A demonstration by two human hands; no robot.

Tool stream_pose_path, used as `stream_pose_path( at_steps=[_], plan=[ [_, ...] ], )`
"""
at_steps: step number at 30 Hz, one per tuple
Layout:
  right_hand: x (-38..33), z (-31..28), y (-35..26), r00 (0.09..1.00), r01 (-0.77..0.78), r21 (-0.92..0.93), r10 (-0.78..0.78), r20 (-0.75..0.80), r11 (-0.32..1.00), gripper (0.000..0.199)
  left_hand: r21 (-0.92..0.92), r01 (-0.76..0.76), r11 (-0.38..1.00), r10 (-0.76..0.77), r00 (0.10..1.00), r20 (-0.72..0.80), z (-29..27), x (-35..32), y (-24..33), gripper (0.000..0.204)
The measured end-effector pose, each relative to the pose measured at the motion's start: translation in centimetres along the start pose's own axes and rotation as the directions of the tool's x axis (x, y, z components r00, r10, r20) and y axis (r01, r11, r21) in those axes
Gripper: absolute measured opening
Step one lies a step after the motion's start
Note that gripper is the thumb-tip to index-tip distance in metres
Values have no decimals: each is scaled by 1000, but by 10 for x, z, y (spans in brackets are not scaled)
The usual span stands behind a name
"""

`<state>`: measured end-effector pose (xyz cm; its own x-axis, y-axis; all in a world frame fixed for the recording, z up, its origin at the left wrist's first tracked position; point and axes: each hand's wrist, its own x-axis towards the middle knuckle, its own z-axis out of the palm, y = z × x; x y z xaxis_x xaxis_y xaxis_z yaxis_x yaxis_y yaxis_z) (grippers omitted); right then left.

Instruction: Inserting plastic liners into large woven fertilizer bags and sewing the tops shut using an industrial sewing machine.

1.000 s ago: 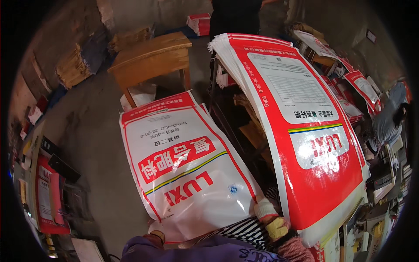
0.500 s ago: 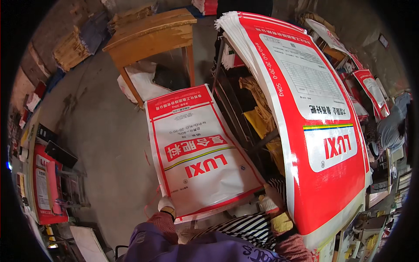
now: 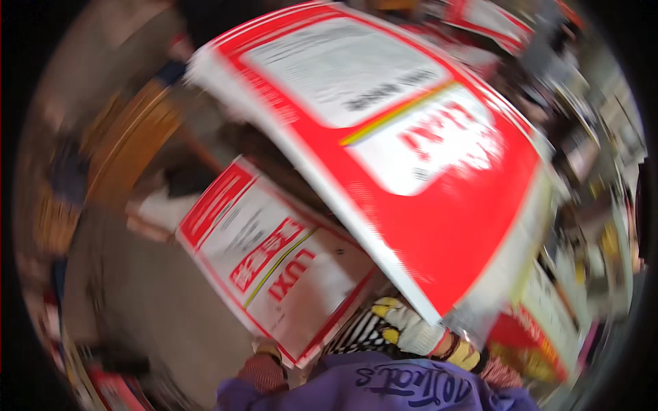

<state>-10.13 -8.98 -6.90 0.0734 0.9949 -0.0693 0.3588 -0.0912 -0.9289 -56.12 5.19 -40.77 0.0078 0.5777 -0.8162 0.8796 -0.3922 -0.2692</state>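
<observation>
"Sack (image 3: 277, 267) first: how does it look to us?"

"Flat and pale, with a red band across its far end, a red block with white lettering about the middle, and a slanting yellow-green stripe nearer to us. Beyond that stripe, on the near side, we read big red characters standing upside down, then a red border along the near edge. It lies askew, its far end pointing off to the left."

"And beside it?"

"To its right we have a larger stack of red and white sacks (image 3: 425, 226), its top one glossy, with white panels and a yellow stripe. Far to the left we see a wooden table (image 3: 130, 151), blurred, with a white bag (image 3: 168, 209) near it."

"Where is the sack relative to our hands?"

"Between and beyond them, on the far side. Our left hand (image 3: 266, 344) is right at its near left edge, but it is small and partly hidden, so we cannot tell whether the fingers pinch that edge."

"And our right hand (image 3: 411, 330)?"

"Gloved in white with yellow patches, just nearer than the sack's near right corner and by the stack's near left corner. Its fingers look loosely spread, and we see nothing between them. Striped cloth (image 3: 351, 337) shows to its left, above our purple top (image 3: 391, 383)."
</observation>
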Motion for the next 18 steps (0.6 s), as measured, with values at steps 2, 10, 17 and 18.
stream_pose_path(
  at_steps=[2,10,17,18],
  plan=[
    [-20,1,27,968,191,-704,-14,249,684,35,-199,5,980,-68,947,-313,7,27,-31,37],
    [-113,-94,-29,928,-373,317,342,151,872,38,-142,-907,397,-159,84,-984,-383,-238,186,38],
    [-173,-101,7,811,-59,580,378,-447,812,15,481,-873,79,668,-312,-676,-405,-399,334,36],
    [-177,-102,9,803,-54,588,385,-454,807,15,640,-763,89,788,-339,-513,-397,-400,356,62]
  ],
)
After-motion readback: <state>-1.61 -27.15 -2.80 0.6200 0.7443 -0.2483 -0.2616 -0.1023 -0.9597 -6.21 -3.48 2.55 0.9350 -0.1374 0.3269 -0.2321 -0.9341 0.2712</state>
